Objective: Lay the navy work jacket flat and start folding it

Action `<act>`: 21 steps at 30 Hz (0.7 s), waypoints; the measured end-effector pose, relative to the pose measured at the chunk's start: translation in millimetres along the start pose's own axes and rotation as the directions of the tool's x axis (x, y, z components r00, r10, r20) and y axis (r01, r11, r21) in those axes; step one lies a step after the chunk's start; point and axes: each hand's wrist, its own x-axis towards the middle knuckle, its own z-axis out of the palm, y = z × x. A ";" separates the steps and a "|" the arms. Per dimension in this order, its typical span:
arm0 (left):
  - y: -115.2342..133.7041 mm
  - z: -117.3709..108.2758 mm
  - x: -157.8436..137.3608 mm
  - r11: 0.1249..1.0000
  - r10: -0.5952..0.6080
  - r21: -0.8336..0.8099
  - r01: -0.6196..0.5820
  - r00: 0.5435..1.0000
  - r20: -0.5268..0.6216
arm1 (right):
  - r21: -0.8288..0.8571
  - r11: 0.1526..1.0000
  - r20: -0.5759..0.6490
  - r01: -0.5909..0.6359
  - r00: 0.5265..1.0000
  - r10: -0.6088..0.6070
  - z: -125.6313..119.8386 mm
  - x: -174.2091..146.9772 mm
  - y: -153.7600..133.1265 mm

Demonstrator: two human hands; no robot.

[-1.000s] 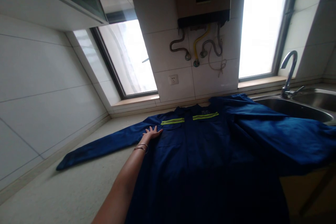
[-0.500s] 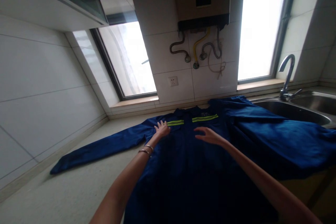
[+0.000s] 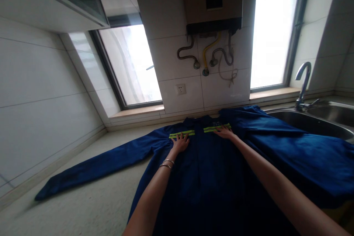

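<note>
A dark blue work jacket (image 3: 204,169) with yellow-green reflective strips on its chest lies spread on the counter, collar towards the wall. Its left-side sleeve (image 3: 96,166) stretches out across the countertop, while the other sleeve (image 3: 293,147) is bunched and wide near the sink. My left hand (image 3: 180,143) rests flat, fingers spread, on the chest by the left strip (image 3: 182,133). On the opposite side of the chest my right hand (image 3: 224,132) lies with fingers extended at the right strip (image 3: 211,129). Neither hand grips the cloth. The jacket's lower part is dark and partly hidden by my forearms.
A pale countertop (image 3: 83,199) runs along the tiled wall. To the right are a steel sink (image 3: 329,127) and a curved faucet (image 3: 303,81). A water heater (image 3: 212,0) with hoses hangs above, beside a wall socket (image 3: 181,89). An overhead cabinet (image 3: 55,3) juts in at upper left.
My left hand has moved slightly right and down onto the chest. The right hand has shifted right and up, from above the jacket's middle to the right strip. The view has tilted slightly.
</note>
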 end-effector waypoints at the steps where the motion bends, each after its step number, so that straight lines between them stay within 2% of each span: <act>1: 0.9 1.4 3.4 1.000 0.003 -0.002 -0.003 1.000 -0.006 | -0.004 1.000 -0.004 0.003 1.000 -0.003 -0.5 3.0 2.0; 9: -2.7 7.5 28.3 0.999 0.033 -0.003 -0.033 0.999 -0.031 | -0.028 0.998 -0.045 0.058 0.997 -0.059 -1.5 26.5 13.4; 16: -5.5 11.5 49.1 0.999 0.041 -0.031 -0.044 0.997 -0.066 | -0.045 0.993 -0.170 0.106 0.979 -0.112 -1.6 41.6 17.7; 18: -3.2 10.4 48.1 0.999 0.043 -0.028 -0.047 0.992 -0.122 | -0.055 0.993 -0.224 0.106 0.968 -0.116 -2.1 41.1 17.6; 21: -1.9 6.5 39.3 0.999 0.052 0.019 -0.049 0.950 -0.307 | -0.082 0.995 -0.329 0.060 0.940 -0.084 -1.8 37.3 16.6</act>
